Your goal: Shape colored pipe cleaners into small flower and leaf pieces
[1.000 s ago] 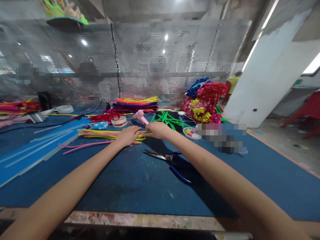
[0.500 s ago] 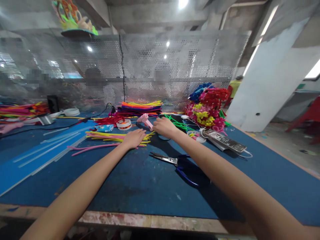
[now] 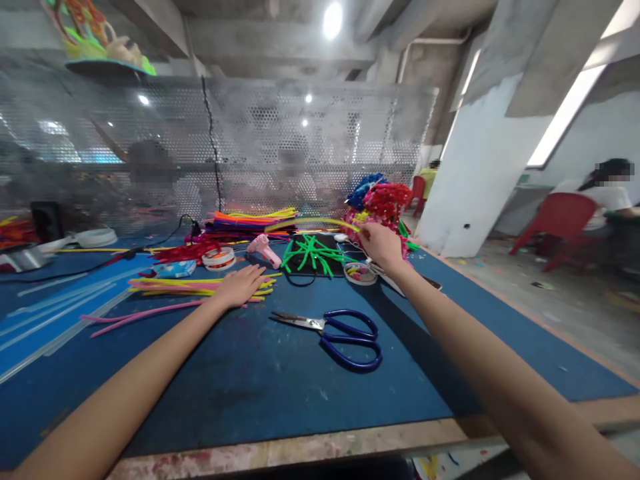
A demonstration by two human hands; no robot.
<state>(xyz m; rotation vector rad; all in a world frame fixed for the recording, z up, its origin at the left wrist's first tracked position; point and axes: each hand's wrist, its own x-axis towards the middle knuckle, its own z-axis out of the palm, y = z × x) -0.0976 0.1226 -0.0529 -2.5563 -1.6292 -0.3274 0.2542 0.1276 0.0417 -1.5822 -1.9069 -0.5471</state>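
Note:
My right hand (image 3: 383, 244) is raised at the right of the table, its fingers pinched on one end of a yellow pipe cleaner (image 3: 320, 221). The pipe cleaner arches leftward, slightly blurred, in front of the stacked bundle at the back. My left hand (image 3: 242, 287) lies flat, fingers stretched out, on a row of yellow and pink pipe cleaners (image 3: 173, 285). Two pink pipe cleaners (image 3: 145, 313) lie apart, nearer me. Between my arms, blue-handled scissors (image 3: 325, 331) rest on the dark blue tabletop with blades pointing left.
A pink glue gun (image 3: 265, 251) stands beside green pipe cleaners (image 3: 315, 253). Behind are a colourful pipe-cleaner bundle (image 3: 250, 223) and fuzzy flowers (image 3: 387, 203). A round dish (image 3: 360, 273) and a phone, partly hidden, lie near my right hand. Clear sticks (image 3: 65, 303) lie left.
My right hand has moved right and up from beside the glue gun, drawing out a yellow pipe cleaner. My left hand stays on the row. The view has turned right.

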